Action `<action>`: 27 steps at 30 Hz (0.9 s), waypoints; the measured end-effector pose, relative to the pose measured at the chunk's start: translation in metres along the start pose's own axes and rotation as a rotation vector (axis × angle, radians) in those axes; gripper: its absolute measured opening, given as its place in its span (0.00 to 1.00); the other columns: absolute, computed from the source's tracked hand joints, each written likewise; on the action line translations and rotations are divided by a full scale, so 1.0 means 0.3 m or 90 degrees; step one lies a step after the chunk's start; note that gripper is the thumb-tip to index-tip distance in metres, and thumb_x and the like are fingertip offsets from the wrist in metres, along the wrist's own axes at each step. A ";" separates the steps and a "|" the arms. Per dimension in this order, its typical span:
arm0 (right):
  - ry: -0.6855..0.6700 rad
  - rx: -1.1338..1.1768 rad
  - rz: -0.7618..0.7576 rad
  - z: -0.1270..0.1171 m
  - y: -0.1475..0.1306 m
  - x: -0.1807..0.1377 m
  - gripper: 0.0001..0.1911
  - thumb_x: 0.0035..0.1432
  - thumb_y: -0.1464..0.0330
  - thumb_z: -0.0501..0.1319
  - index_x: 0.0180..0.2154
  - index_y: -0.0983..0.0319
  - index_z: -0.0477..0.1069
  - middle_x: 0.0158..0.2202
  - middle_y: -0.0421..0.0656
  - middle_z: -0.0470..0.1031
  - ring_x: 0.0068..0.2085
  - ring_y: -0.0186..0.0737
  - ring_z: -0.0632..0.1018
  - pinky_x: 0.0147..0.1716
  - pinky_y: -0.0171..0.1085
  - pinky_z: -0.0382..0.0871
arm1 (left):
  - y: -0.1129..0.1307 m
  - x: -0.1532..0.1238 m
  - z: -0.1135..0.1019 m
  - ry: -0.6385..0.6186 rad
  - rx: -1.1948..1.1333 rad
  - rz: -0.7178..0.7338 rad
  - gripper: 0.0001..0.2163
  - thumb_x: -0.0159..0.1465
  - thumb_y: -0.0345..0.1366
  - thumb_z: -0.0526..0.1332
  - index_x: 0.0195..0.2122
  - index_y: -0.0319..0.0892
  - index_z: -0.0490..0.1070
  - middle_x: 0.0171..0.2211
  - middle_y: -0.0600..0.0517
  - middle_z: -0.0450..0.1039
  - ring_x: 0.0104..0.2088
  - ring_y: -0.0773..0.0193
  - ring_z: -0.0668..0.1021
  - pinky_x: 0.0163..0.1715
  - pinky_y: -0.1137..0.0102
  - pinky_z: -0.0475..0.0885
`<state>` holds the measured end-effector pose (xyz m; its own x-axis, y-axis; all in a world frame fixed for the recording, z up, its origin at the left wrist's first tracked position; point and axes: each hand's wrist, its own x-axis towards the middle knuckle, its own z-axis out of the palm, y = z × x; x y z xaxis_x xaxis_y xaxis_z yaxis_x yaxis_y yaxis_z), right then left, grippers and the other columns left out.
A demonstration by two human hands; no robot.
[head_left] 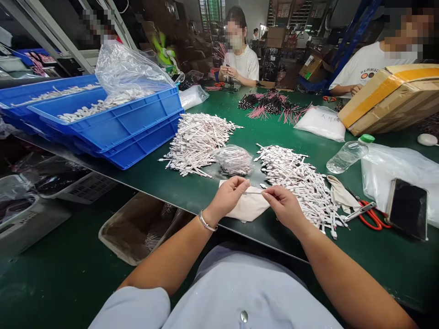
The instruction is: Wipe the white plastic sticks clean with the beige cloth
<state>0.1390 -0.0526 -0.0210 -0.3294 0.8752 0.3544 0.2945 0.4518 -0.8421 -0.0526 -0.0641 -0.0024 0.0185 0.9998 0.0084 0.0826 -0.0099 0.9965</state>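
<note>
My left hand (227, 197) and my right hand (285, 205) are both closed in a pinch near the table's front edge. Stretched between their fingertips is a short, thin white cable (254, 193); its ends are hidden by the fingers. Below it lies a cream cloth (249, 209). A clear bag (235, 160) filled with similar pieces sits just beyond my hands. Loose white cables with flat connector ends form one pile (197, 141) behind and left of my left hand, and another pile (297, 178) beside my right hand.
Blue crates (144, 119) stand at left. To the right are red-handled scissors (375, 219), a phone (408, 208), a bottle (348, 155) and a carton (391, 98). Black-and-pink wires (270, 105) lie farther back. Two people sit across the green table (154, 185); a bin (126, 228) stands below.
</note>
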 end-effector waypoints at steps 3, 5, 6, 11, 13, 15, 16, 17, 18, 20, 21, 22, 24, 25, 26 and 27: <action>0.003 0.005 -0.009 0.002 -0.004 -0.002 0.12 0.63 0.60 0.58 0.32 0.61 0.72 0.30 0.41 0.70 0.32 0.40 0.71 0.33 0.36 0.63 | 0.010 -0.008 -0.006 -0.050 0.014 -0.007 0.15 0.58 0.46 0.61 0.37 0.39 0.70 0.33 0.52 0.71 0.35 0.67 0.72 0.38 0.71 0.66; 0.003 0.008 -0.013 0.003 -0.006 -0.003 0.13 0.63 0.59 0.58 0.32 0.61 0.72 0.30 0.41 0.70 0.32 0.40 0.71 0.33 0.36 0.63 | 0.013 -0.012 -0.009 -0.029 -0.010 -0.003 0.14 0.58 0.45 0.62 0.38 0.39 0.70 0.35 0.51 0.71 0.36 0.67 0.72 0.39 0.71 0.67; 0.003 0.009 -0.010 0.003 -0.007 -0.004 0.14 0.63 0.59 0.58 0.32 0.61 0.72 0.30 0.41 0.70 0.32 0.40 0.71 0.33 0.36 0.63 | 0.014 -0.016 -0.011 -0.007 -0.027 0.000 0.14 0.57 0.44 0.63 0.38 0.39 0.69 0.36 0.51 0.72 0.37 0.66 0.72 0.40 0.71 0.67; 0.006 0.013 0.012 0.003 -0.007 -0.003 0.17 0.63 0.55 0.57 0.32 0.61 0.73 0.30 0.43 0.71 0.32 0.42 0.72 0.33 0.37 0.65 | 0.018 -0.046 -0.038 0.107 -0.055 -0.010 0.13 0.55 0.44 0.65 0.30 0.39 0.69 0.29 0.53 0.71 0.32 0.66 0.73 0.37 0.71 0.67; 0.010 0.016 0.004 0.004 -0.004 -0.003 0.16 0.63 0.56 0.58 0.33 0.60 0.73 0.30 0.43 0.71 0.33 0.42 0.72 0.34 0.37 0.65 | 0.022 -0.059 -0.054 0.130 -0.021 0.001 0.16 0.59 0.48 0.60 0.24 0.39 0.68 0.26 0.52 0.71 0.32 0.65 0.73 0.38 0.70 0.67; 0.015 0.022 0.000 0.007 0.001 -0.004 0.15 0.62 0.57 0.58 0.33 0.61 0.74 0.31 0.42 0.72 0.33 0.42 0.72 0.35 0.37 0.66 | 0.025 -0.068 -0.066 0.118 0.028 0.011 0.18 0.61 0.50 0.56 0.25 0.39 0.69 0.28 0.51 0.72 0.33 0.65 0.73 0.38 0.70 0.67; 0.018 0.029 0.006 0.009 0.005 -0.005 0.14 0.62 0.57 0.59 0.33 0.61 0.75 0.31 0.42 0.72 0.33 0.42 0.73 0.35 0.37 0.66 | 0.024 -0.070 -0.069 0.099 0.047 0.003 0.18 0.61 0.50 0.56 0.28 0.39 0.69 0.29 0.51 0.72 0.33 0.66 0.73 0.37 0.71 0.67; 0.018 0.040 0.018 0.012 0.009 -0.007 0.14 0.61 0.57 0.59 0.34 0.61 0.75 0.31 0.42 0.73 0.32 0.42 0.73 0.34 0.37 0.66 | 0.023 -0.072 -0.071 0.070 0.057 -0.016 0.17 0.61 0.50 0.57 0.33 0.39 0.69 0.31 0.51 0.73 0.32 0.66 0.73 0.34 0.71 0.67; 0.019 0.052 0.031 0.015 0.013 -0.009 0.14 0.61 0.57 0.60 0.34 0.61 0.76 0.31 0.43 0.73 0.32 0.42 0.73 0.33 0.37 0.67 | 0.020 -0.072 -0.070 0.036 0.058 -0.042 0.17 0.60 0.51 0.57 0.37 0.39 0.69 0.32 0.51 0.73 0.31 0.67 0.73 0.32 0.72 0.66; 0.019 0.074 0.054 0.020 0.021 -0.013 0.15 0.60 0.56 0.61 0.36 0.61 0.76 0.31 0.43 0.74 0.31 0.42 0.74 0.32 0.37 0.68 | 0.013 -0.073 -0.065 -0.032 0.041 -0.095 0.19 0.60 0.51 0.57 0.41 0.39 0.67 0.33 0.50 0.74 0.30 0.67 0.73 0.29 0.73 0.65; 0.019 0.081 0.058 0.022 0.024 -0.014 0.15 0.60 0.56 0.61 0.36 0.61 0.77 0.31 0.43 0.74 0.31 0.42 0.74 0.32 0.37 0.68 | 0.010 -0.073 -0.060 -0.058 0.034 -0.110 0.18 0.60 0.51 0.57 0.41 0.39 0.68 0.33 0.49 0.74 0.30 0.68 0.73 0.28 0.73 0.65; 0.018 0.086 0.059 0.023 0.026 -0.015 0.15 0.59 0.56 0.61 0.37 0.61 0.77 0.31 0.43 0.74 0.31 0.42 0.74 0.32 0.37 0.69 | 0.008 -0.073 -0.056 -0.074 0.028 -0.114 0.18 0.60 0.50 0.57 0.40 0.39 0.68 0.33 0.49 0.74 0.30 0.68 0.73 0.28 0.73 0.65; 0.017 0.091 0.052 0.024 0.028 -0.016 0.14 0.59 0.57 0.62 0.37 0.61 0.77 0.32 0.43 0.74 0.32 0.42 0.74 0.33 0.37 0.69 | 0.007 -0.075 -0.048 -0.080 0.019 -0.104 0.15 0.60 0.47 0.59 0.38 0.39 0.69 0.33 0.49 0.74 0.31 0.68 0.73 0.29 0.73 0.65; 0.016 0.093 0.046 0.024 0.027 -0.016 0.13 0.59 0.58 0.62 0.37 0.61 0.77 0.32 0.43 0.74 0.32 0.42 0.74 0.34 0.37 0.69 | 0.008 -0.076 -0.045 -0.077 0.012 -0.095 0.13 0.60 0.45 0.60 0.37 0.39 0.69 0.33 0.50 0.74 0.32 0.67 0.73 0.31 0.73 0.66; 0.014 0.093 0.042 0.023 0.026 -0.015 0.13 0.59 0.59 0.62 0.37 0.61 0.76 0.33 0.42 0.74 0.33 0.42 0.74 0.34 0.37 0.69 | 0.010 -0.077 -0.043 -0.070 0.004 -0.087 0.12 0.59 0.44 0.61 0.37 0.39 0.69 0.34 0.50 0.73 0.34 0.67 0.73 0.33 0.73 0.66; 0.011 0.090 0.037 0.021 0.023 -0.014 0.12 0.59 0.59 0.62 0.37 0.61 0.76 0.33 0.43 0.74 0.34 0.42 0.74 0.35 0.37 0.69 | 0.011 -0.077 -0.042 -0.061 -0.005 -0.081 0.12 0.59 0.42 0.62 0.37 0.39 0.70 0.34 0.50 0.73 0.35 0.66 0.74 0.36 0.72 0.67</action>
<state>0.1367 -0.0543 -0.0310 -0.3001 0.9025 0.3089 0.1823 0.3721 -0.9101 -0.0654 -0.0871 0.0018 0.1038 0.9867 -0.1250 0.0827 0.1167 0.9897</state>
